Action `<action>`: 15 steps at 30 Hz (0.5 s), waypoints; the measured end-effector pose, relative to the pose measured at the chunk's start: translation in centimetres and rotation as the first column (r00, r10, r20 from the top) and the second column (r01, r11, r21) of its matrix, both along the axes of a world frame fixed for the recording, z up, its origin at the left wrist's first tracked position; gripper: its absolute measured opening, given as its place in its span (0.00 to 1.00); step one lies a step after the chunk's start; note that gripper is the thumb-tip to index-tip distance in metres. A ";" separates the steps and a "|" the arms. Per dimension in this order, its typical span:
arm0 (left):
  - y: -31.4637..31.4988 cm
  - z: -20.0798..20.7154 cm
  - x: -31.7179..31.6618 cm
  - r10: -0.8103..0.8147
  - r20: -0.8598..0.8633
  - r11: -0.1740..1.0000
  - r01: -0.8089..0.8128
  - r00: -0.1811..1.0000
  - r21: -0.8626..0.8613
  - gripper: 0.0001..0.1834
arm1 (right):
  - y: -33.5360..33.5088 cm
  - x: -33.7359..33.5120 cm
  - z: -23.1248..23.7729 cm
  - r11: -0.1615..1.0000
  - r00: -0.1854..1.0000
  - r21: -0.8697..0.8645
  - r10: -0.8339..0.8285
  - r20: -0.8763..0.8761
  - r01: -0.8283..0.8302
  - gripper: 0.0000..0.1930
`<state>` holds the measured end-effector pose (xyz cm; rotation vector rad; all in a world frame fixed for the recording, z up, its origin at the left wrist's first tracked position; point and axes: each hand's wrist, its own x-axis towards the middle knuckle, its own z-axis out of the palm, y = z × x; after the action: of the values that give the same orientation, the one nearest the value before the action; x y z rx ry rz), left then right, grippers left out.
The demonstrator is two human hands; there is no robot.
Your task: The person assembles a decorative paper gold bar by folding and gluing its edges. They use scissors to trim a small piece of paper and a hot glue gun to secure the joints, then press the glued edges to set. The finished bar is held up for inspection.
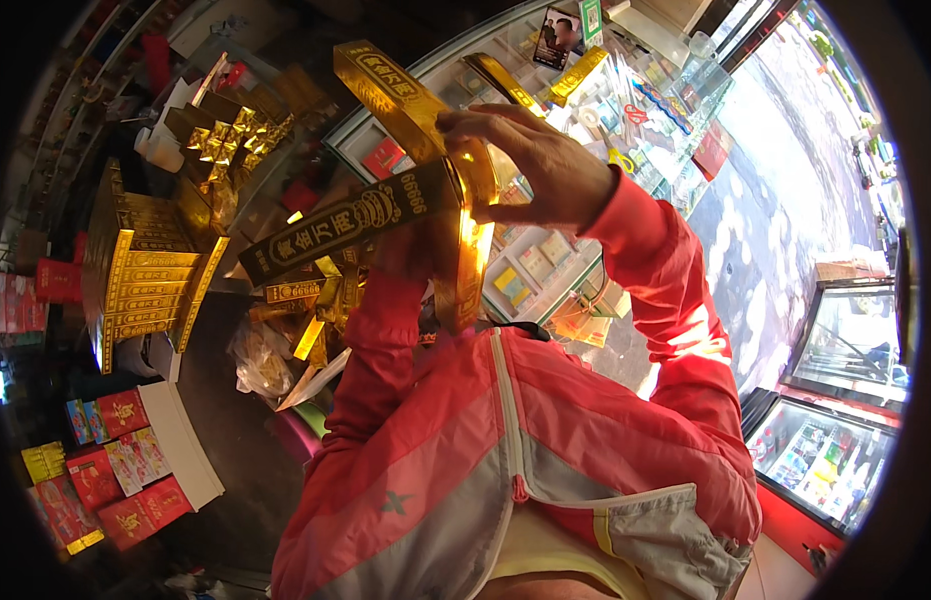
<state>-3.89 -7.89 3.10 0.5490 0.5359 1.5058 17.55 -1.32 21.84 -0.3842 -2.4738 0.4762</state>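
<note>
Held up before my chest is a shiny gold cardboard box (469,255) with long flaps or panels spread apart. One dark printed panel (345,222) slants down to the left, and a gold panel (390,92) points up and away. My right hand (545,165) is closed on the box's right edge, fingers over the top and thumb lower down. Behind the dark panel, my left hand (410,250) lies in shadow against the box, its fingers hidden. Beneath it are several gold-wrapped pieces (330,300) and a clear plastic bag (262,355).
At left stands a stack of gold boxes (155,270), with gold foil pieces (235,140) behind. Red packages (135,510) lie lower left. A glass counter (535,265) bears gold bar-shaped boxes (577,76), red scissors (635,114) and yellow scissors (621,160). Glass-topped cases (825,460) stand right.
</note>
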 end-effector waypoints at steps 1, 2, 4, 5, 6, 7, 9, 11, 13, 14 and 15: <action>0.2 0.6 0.3 -0.006 0.080 1.000 0.007 0.997 -0.006 0.27 | 0.5 -0.2 0.0 1.000 1.000 -0.002 0.016 0.000 -0.016 0.34; 0.3 1.3 0.4 0.016 0.076 0.997 -0.010 0.997 -0.081 0.27 | 0.8 -0.2 -0.1 1.000 1.000 -0.017 0.023 -0.001 -0.023 0.35; 0.3 2.3 0.7 -0.002 0.114 0.996 0.013 0.994 -0.089 0.28 | 1.3 -0.2 -0.2 0.997 0.999 -0.069 0.034 0.009 -0.033 0.36; 0.4 2.6 0.7 0.015 0.122 0.986 0.005 0.992 -0.164 0.28 | 1.5 -0.2 -0.2 0.996 0.999 -0.082 0.037 0.005 -0.036 0.36; 0.5 2.9 0.7 0.009 0.143 0.984 0.016 0.990 -0.178 0.28 | 1.6 -0.3 -0.3 0.995 0.999 -0.097 0.039 0.002 -0.039 0.37; 0.4 2.9 0.6 0.003 0.164 0.981 0.029 0.987 -0.193 0.28 | 1.7 -0.3 -0.3 0.993 0.999 -0.113 0.041 -0.001 -0.041 0.37; 0.4 2.8 0.1 -0.041 0.264 0.985 0.084 0.964 -0.153 0.28 | 2.1 -0.2 -0.3 0.988 0.998 -0.151 0.041 0.046 -0.033 0.38; 0.5 2.4 -0.3 -0.085 0.339 0.983 0.134 0.937 -0.123 0.28 | 2.5 -0.2 -0.3 0.970 0.993 -0.240 0.066 0.093 -0.042 0.38; 0.7 2.1 -0.4 -0.082 0.336 0.976 0.144 0.938 -0.165 0.29 | 2.7 -0.2 -0.5 0.960 0.994 -0.276 0.075 0.085 -0.049 0.39; 0.6 1.9 -0.4 -0.131 0.382 0.980 0.177 0.915 -0.088 0.28 | 2.8 -0.2 -0.6 0.955 0.994 -0.293 0.079 0.081 -0.052 0.39; 0.5 1.8 -0.3 -0.137 0.370 0.983 0.171 0.919 -0.060 0.28 | 2.8 -0.2 -0.7 0.960 0.995 -0.273 0.075 0.061 -0.056 0.39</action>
<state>-4.16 -7.35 4.93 0.2236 0.2625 1.3815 17.38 1.49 21.10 -0.4352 -2.5002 0.8479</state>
